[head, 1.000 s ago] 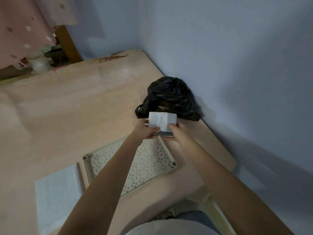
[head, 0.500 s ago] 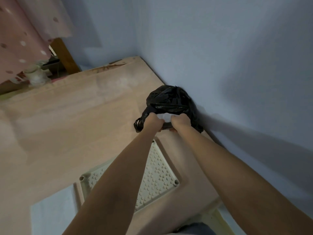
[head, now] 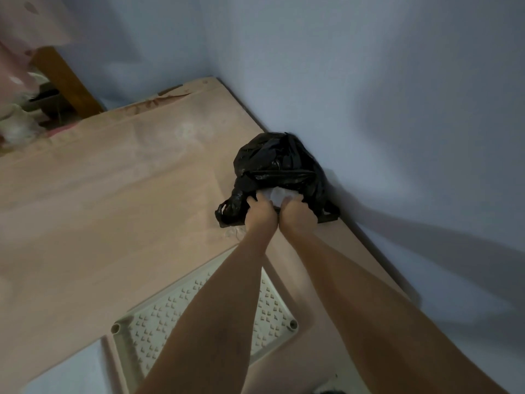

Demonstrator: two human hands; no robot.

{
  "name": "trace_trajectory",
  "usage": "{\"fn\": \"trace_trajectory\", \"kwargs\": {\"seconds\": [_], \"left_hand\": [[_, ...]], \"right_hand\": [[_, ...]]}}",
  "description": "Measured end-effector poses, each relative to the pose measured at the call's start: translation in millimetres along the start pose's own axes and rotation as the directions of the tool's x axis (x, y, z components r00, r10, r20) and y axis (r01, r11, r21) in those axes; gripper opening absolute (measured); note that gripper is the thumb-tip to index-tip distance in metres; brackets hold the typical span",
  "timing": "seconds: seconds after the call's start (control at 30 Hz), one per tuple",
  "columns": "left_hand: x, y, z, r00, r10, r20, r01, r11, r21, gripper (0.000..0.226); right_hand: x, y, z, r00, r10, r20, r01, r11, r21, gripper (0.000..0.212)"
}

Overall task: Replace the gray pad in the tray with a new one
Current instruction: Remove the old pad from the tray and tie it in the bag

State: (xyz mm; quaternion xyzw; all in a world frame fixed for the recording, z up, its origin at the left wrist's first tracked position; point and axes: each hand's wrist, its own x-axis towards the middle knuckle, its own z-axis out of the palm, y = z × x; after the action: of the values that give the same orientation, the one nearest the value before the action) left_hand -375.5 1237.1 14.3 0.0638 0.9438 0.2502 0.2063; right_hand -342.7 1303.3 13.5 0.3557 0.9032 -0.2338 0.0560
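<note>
A black plastic bag (head: 277,163) sits on the floor against the wall. Both my hands are at its mouth, side by side. My left hand (head: 260,213) and my right hand (head: 297,213) grip the folded pad (head: 277,194), whose white face shows just inside the bag's opening; most of it is hidden by my fingers and the bag. Near the bottom lies the cream tray (head: 147,331) with a studded floor, partly covered by my forearms. A pale blue new pad (head: 71,368) lies flat to the left of the tray.
The floor is covered in beige sheeting (head: 113,194). A blue-grey wall (head: 369,109) runs along the right, close behind the bag. A wooden post (head: 65,81) and pink patterned cloth (head: 17,29) stand at the far left.
My hands carried the folded pad from above the tray forward to the bag and pushed it into the opening; less of the white pad shows now.
</note>
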Motion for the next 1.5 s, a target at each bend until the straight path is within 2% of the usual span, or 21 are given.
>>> {"fn": "trace_trajectory", "kwargs": {"seconds": [0.07, 0.17, 0.23, 0.3, 0.37, 0.43, 0.47, 0.53, 0.57, 0.63, 0.7, 0.73, 0.8, 0.97, 1.1, 1.23, 1.3, 1.37, 1.43, 1.47, 1.5], "left_hand": [[0.8, -6.1, 8.3, 0.994, 0.106, -0.024, -0.103, 0.988, 0.113, 0.051], [4.0, -16.6, 13.3, 0.976, 0.210, -0.064, -0.196, 0.965, 0.174, 0.053], [6.7, -21.5, 14.6, 0.971, 0.232, -0.057, -0.212, 0.946, 0.244, 0.055], [9.9, -23.6, 15.9, 0.975, 0.221, -0.025, -0.200, 0.920, 0.338, 0.057], [10.8, -22.0, 17.0, 0.979, 0.201, -0.014, -0.175, 0.884, 0.433, 0.057], [10.4, -17.8, 17.4, 0.959, 0.276, -0.064, -0.196, 0.810, 0.552, 0.049], [10.7, -15.8, 17.2, 0.931, 0.356, -0.078, -0.234, 0.748, 0.621, 0.045], [14.1, -16.4, 18.8, 0.858, 0.512, -0.034, -0.326, 0.595, 0.734, 0.043], [16.7, -18.2, 19.2, 0.832, 0.555, 0.006, -0.362, 0.535, 0.763, 0.044], [23.2, -22.6, 19.4, 0.789, 0.610, 0.077, -0.416, 0.438, 0.797, 0.042], [29.8, -29.1, 20.2, 0.761, 0.633, 0.143, -0.470, 0.384, 0.795, 0.046], [32.3, -32.5, 21.9, 0.760, 0.629, 0.163, -0.496, 0.399, 0.771, 0.051], [35.7, -38.1, 26.3, 0.789, 0.590, 0.170, -0.526, 0.505, 0.685, 0.060], [36.9, -42.0, 36.5, 0.845, 0.504, 0.179, -0.516, 0.678, 0.524, 0.062], [42.9, -41.8, 34.4, 0.850, 0.484, 0.208, -0.522, 0.723, 0.453, 0.062], [40.2, -35.3, 26.4, 0.859, 0.435, 0.271, -0.510, 0.676, 0.532, 0.064], [30.3, -27.7, 21.3, 0.868, 0.462, 0.180, -0.474, 0.667, 0.574, 0.065], [14.6, -20.6, 14.3, 0.838, 0.546, -0.018, -0.442, 0.697, 0.565, 0.061], [-5.1, -19.4, 7.1, 0.758, 0.645, -0.101, -0.540, 0.706, 0.458, 0.054], [-13.0, -22.9, 2.5, 0.679, 0.713, -0.175, -0.601, 0.676, 0.427, 0.046], [-19.1, -27.5, -4.3, 0.608, 0.746, -0.272, -0.623, 0.660, 0.420, 0.033]], "right_hand": [[1.6, 8.6, 8.9, 0.999, -0.043, -0.031, 0.041, 0.998, -0.048, 0.036], [9.7, 19.3, 14.8, 0.997, -0.067, -0.031, 0.066, 0.997, -0.047, 0.040], [11.5, 24.5, 18.7, 0.991, -0.131, -0.039, 0.129, 0.990, -0.063, 0.045], [12.6, 26.8, 19.0, 0.982, -0.189, -0.014, 0.184, 0.968, -0.170, 0.047], [14.2, 27.6, 15.0, 0.972, -0.226, -0.072, 0.195, 0.935, -0.295, 0.036], [12.1, 24.0, 9.0, 0.926, -0.350, -0.140, 0.251, 0.850, -0.463, 0.015], [11.4, 21.1, 6.3, 0.893, -0.427, -0.143, 0.298, 0.799, -0.523, 0.012], [14.7, 21.1, 9.2, 0.807, -0.578, -0.119, 0.435, 0.719, -0.542, 0.018], [18.8, 24.4, 14.4, 0.781, -0.618, -0.089, 0.496, 0.701, -0.512, 0.028], [25.5, 31.5, 22.0, 0.770, -0.636, 0.055, 0.594, 0.682, -0.426, 0.048], [30.2, 41.2, 23.7, 0.757, -0.637, 0.149, 0.636, 0.664, -0.392, 0.052], [32.4, 45.0, 23.9, 0.752, -0.642, 0.152, 0.642, 0.660, -0.390, 0.051], [36.7, 48.3, 23.3, 0.753, -0.639, 0.156, 0.646, 0.676, -0.354, 0.056], [51.2, 51.8, 27.8, 0.733, -0.604, 0.313, 0.680, 0.624, -0.386, 0.064], [63.4, 45.6, 21.5, 0.734, -0.476, 0.485, 0.662, 0.662, -0.352, 0.065], [59.6, 38.7, 16.8, 0.742, -0.459, 0.489, 0.641, 0.699, -0.316, 0.062], [51.9, 37.0, 4.9, 0.743, -0.540, 0.396, 0.632, 0.761, -0.148, 0.051], [39.5, 47.2, -6.8, 0.766, -0.641, 0.044, 0.641, 0.767, 0.021, 0.037], [22.7, 69.4, -16.2, 0.817, -0.468, -0.338, 0.523, 0.847, 0.093, 0.029], [15.1, 80.9, -19.5, 0.837, -0.325, -0.441, 0.427, 0.891, 0.155, 0.025], [11.5, 90.3, -21.8, 0.869, -0.194, -0.456, 0.321, 0.922, 0.218, 0.022]]}}
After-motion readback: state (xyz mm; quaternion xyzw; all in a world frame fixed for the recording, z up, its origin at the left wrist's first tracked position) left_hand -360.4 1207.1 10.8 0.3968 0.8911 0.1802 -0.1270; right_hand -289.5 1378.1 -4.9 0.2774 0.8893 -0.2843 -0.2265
